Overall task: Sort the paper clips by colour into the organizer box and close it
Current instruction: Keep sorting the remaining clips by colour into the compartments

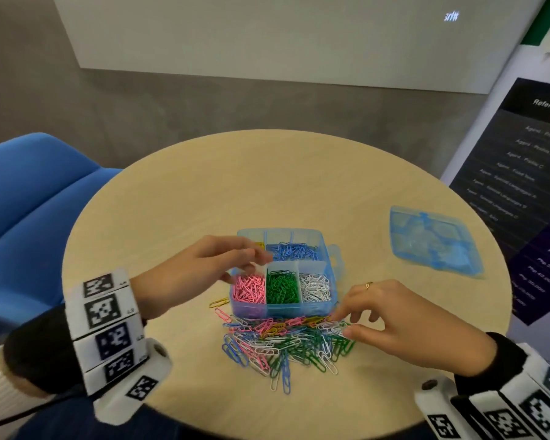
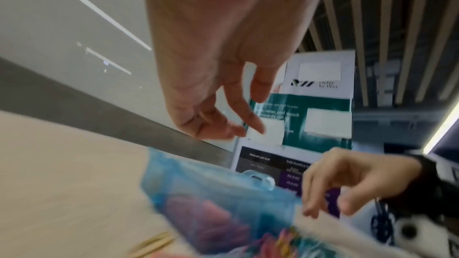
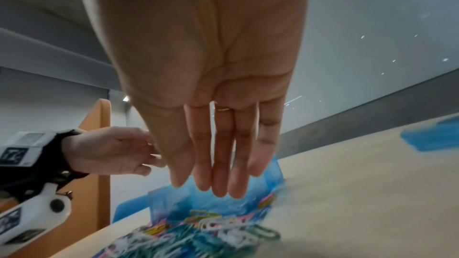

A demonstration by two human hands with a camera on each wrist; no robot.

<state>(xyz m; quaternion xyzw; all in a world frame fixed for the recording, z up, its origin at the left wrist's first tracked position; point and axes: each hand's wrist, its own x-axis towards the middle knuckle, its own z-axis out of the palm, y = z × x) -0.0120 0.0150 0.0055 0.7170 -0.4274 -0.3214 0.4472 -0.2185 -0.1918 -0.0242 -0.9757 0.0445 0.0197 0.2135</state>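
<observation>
A round, pale wood-grain table (image 1: 267, 185) fills the middle. A blue upholstered chair (image 1: 29, 201) stands left of it, a dark printed banner (image 1: 521, 173) right of it, and a wide white wall panel (image 1: 267, 36) beyond it.

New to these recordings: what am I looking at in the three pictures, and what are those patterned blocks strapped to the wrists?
No machine: a person sorts by hand. The wide picture comes from a camera on their head; the other two from cameras in the patterned wrist bands, looking along each palm. On the round table sit an open blue organizer box with pink, green, white and blue clips kept apart, its lid off to the right, and a mixed pile of paper clips. The left hand hovers over the box's left end; blur hides whether it pinches a clip. The right hand touches the pile with straight fingers.
</observation>
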